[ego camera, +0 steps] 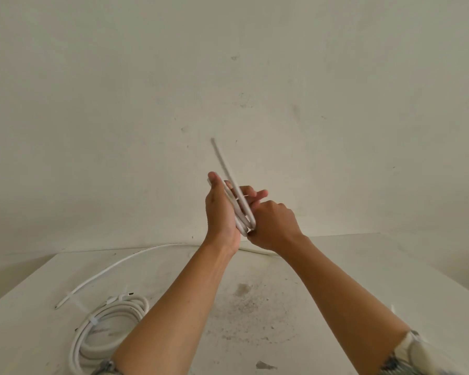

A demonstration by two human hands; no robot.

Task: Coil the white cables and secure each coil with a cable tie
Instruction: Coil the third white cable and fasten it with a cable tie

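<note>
- You're holding the small coil [241, 212] up in the air, well above and to the right of the tied coil [114, 318], with the wall behind it.
- Your left hand [221, 215] is clamping its loops flat, thumb on the near side and fingers wrapping round the far side.
- Your right hand [275, 226] is curling tight against the bottom bend and looks to be pinching it, though the fingertips are hiding.
- The free end [222, 161] is poking straight up, so I reckon you're finishing the winding on this one, with no tie showing on it yet.
- Next you're needing that tail tucked in and one hand freed for a tie, without the loops springing apart.
- A loose cable [114, 263] is lying just behind the tied coil, arcing off to its right, so one is left waiting.
- The tied coil is sitting on a scuffed white table [349, 250] with its cable tie [92, 322] on; grey stains are showing to its right, and a plain marked wall [146, 104] is rising behind it.
</note>
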